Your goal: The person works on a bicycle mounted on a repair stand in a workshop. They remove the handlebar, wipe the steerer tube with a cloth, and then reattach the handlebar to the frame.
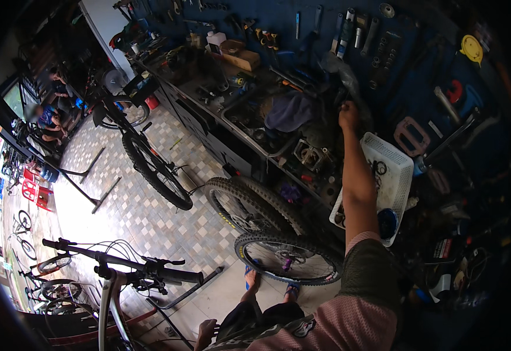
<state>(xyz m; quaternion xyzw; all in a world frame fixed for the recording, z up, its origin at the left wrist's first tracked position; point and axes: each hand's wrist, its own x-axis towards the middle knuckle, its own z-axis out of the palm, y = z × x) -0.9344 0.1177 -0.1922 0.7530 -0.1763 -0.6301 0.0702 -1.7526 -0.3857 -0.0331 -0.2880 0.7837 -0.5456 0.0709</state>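
My right arm stretches out over the workbench. At its end my right hand [349, 116] is closed beside a crumpled grey plastic bag [344, 73]; whatever its fingers hold is hidden. A bunched purple-grey cloth [292, 111] lies to the left of that hand, and a greasy metal part [309, 153] sits nearer to me. Under my forearm stands a white plastic basket [404, 175] with small dark rings [379, 168] and a blue round container [387, 221] in it. My left hand [207, 330] hangs low by my leg, fingers loosely apart, holding nothing that I can see.
Several bicycle wheels [287, 257] lean against the bench before my feet. A bicycle with a black handlebar [121, 262] stands at left, another bicycle [150, 169] farther off. Tools hang on the dark blue wall [302, 44]. People [53, 120] sit far left near red chairs [36, 193].
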